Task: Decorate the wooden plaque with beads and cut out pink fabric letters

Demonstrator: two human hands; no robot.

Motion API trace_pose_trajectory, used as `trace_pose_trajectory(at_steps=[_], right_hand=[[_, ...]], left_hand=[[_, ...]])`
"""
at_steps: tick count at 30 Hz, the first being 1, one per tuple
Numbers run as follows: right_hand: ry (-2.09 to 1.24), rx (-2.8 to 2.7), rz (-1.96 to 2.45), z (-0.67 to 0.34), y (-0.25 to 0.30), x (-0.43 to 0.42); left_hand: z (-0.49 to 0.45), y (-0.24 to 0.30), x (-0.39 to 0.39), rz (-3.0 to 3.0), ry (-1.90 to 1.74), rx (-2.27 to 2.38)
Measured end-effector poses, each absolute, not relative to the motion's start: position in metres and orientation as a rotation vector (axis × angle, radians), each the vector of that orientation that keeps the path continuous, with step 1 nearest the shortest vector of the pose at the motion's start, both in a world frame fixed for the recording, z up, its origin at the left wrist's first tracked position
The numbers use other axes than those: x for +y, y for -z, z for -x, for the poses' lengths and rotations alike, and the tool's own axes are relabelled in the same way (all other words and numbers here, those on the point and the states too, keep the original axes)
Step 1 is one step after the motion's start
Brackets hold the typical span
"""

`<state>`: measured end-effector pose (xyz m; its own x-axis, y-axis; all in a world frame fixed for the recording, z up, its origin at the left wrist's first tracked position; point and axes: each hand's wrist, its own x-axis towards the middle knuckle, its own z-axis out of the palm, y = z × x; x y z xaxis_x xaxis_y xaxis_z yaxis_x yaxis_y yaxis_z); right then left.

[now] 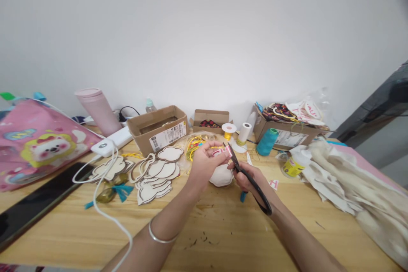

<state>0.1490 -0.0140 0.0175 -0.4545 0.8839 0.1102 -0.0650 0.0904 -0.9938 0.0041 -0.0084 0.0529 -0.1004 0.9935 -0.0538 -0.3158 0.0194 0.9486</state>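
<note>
My left hand (205,162) pinches a small white cutout with pink-red lettering (223,152). Black-handled scissors (251,180) are gripped in my right hand (247,176), their blades reaching up to the right edge of the cutout. Beneath the hands lies a white cloud-shaped piece (221,176) with a dark outline, partly covered. A bit of blue tassel (243,196) shows below my right hand. Another lettered scrap (273,184) rests on the table, to the right of my right wrist.
Cream cutout shapes (161,172) pile up at left, by a white cable (105,212). Behind stand an open cardboard box (159,129), a teal thread cone (267,142) and a fuller box (287,131). A yellow-labelled tub (293,165) and cream fabric (353,187) lie right.
</note>
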Motion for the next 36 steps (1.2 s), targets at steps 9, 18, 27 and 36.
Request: trace_pose_trajectory(at_steps=[9, 18, 27, 36], right_hand=[[-1.48, -1.543, 0.844, -0.1472, -0.02, -0.0156], [-1.454, -1.524, 0.935, -0.1474, -0.0184, -0.0149], [-1.426, -1.512, 0.974, -0.1479, -0.0203, -0.0153], [-1.406, -1.512, 1.029, -0.1482, -0.0244, -0.0175]], left_hand=[[-0.0043, -0.0527, -0.0095, -0.875, -1.389, 1.048], [-0.0036, -0.0507, -0.0081, -0.834, -1.386, 1.019], [-0.0036, -0.0503, -0.007, -0.789, -1.386, 0.991], [-0.0028, -0.05, -0.007, -0.765, -1.377, 0.992]])
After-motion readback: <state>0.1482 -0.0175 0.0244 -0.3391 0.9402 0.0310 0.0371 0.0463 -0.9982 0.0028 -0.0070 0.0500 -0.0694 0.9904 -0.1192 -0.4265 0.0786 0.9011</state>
